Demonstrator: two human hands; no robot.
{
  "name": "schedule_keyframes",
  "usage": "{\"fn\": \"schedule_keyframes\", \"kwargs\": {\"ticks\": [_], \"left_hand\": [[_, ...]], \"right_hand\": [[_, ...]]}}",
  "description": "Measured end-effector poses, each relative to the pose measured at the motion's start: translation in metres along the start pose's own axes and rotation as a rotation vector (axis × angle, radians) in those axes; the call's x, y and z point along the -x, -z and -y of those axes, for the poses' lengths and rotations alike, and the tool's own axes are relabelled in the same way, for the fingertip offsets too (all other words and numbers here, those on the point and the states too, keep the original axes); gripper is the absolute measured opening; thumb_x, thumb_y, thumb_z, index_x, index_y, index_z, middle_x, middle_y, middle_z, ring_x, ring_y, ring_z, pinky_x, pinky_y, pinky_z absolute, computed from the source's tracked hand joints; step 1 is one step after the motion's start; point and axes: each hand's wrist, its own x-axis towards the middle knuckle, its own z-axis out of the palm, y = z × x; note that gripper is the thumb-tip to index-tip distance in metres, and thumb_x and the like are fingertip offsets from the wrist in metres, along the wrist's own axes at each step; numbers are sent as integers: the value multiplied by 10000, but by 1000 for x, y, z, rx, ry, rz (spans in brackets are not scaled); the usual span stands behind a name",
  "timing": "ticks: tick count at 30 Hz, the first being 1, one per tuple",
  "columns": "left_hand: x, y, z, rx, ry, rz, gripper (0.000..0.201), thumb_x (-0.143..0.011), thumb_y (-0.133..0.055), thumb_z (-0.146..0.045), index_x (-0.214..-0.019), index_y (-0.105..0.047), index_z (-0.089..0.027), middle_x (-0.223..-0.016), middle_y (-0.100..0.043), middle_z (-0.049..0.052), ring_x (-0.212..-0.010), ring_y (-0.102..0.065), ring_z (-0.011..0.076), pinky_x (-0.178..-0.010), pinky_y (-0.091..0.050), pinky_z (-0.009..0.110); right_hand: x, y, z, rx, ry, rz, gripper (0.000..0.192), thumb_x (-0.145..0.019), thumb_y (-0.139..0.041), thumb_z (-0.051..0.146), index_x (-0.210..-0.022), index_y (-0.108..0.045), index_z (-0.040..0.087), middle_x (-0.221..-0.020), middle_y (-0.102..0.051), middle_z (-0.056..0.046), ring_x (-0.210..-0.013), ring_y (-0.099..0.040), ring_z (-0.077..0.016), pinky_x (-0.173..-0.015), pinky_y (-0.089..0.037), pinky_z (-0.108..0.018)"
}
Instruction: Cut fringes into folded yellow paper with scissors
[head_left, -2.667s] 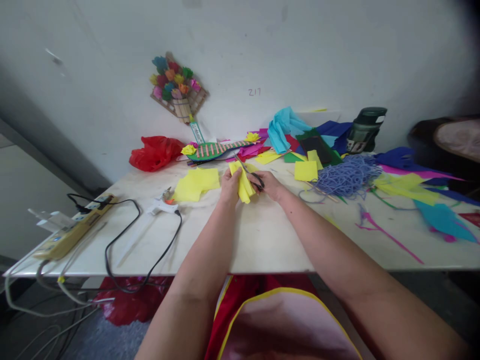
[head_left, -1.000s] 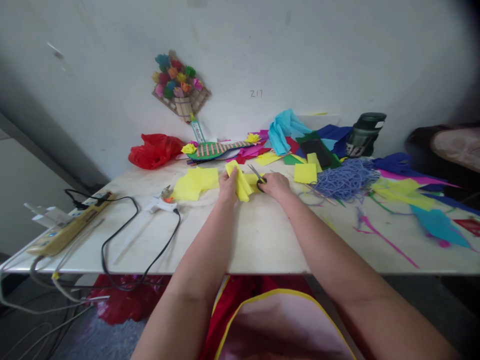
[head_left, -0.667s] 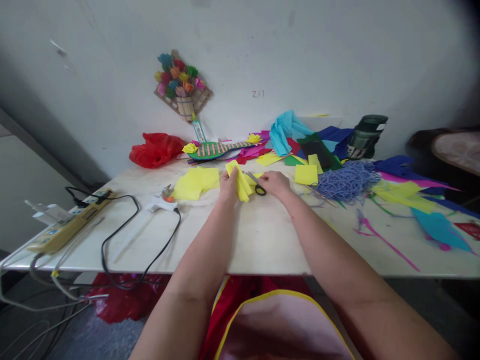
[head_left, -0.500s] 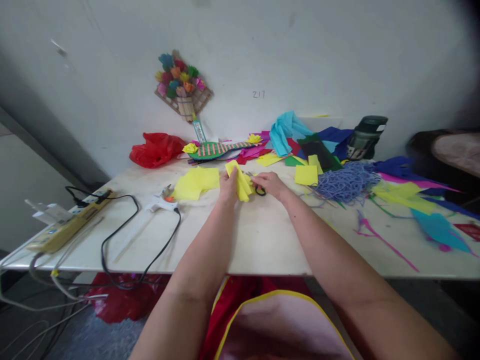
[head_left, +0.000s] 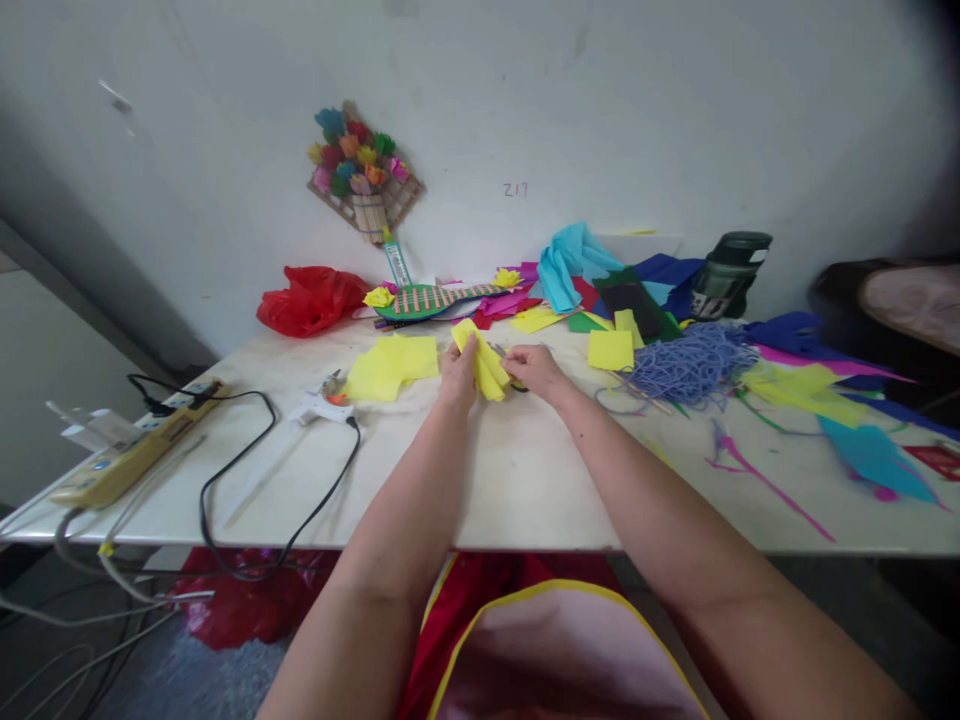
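Note:
My left hand (head_left: 457, 372) is closed around a folded strip of yellow crepe paper (head_left: 486, 368), held slightly above the table with its layers slanting down to the right. My right hand (head_left: 534, 370) pinches at the right edge of that paper, thumb and fingertips together. A pair of scissors with dark handles (head_left: 519, 386) shows partly beneath and behind the right hand, mostly hidden by it. Flat yellow crepe sheets (head_left: 394, 366) lie just left of my left hand. To the right of my right hand is a small yellow paper square (head_left: 611, 350).
A white glue gun (head_left: 319, 405) with a black cord and a power strip (head_left: 142, 445) are on the left. Behind lie a red plastic bag (head_left: 311, 300) and a green decorated piece (head_left: 435, 298). Blue-purple yarn (head_left: 686, 365), coloured paper and a dark bottle (head_left: 729, 275) stand right.
My right hand has shifted slightly, now covering more of the scissors' handles. The yellow paper in my left hand has barely moved.

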Motion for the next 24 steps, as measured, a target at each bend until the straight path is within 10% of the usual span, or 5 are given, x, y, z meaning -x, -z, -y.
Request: {"fn": "schedule_keyframes", "kwargs": {"ticks": [24], "left_hand": [[-1, 2, 3, -118, 55, -8, 384, -465, -557, -124, -841, -488, -163, -667, -579, 3, -566, -564, 151, -591, -455, 307]], "right_hand": [[-2, 0, -2, 68, 86, -222, 180, -674, -510, 317, -603, -587, 171, -527, -536, 15, -536, -471, -118, -520, -353, -226]]}}
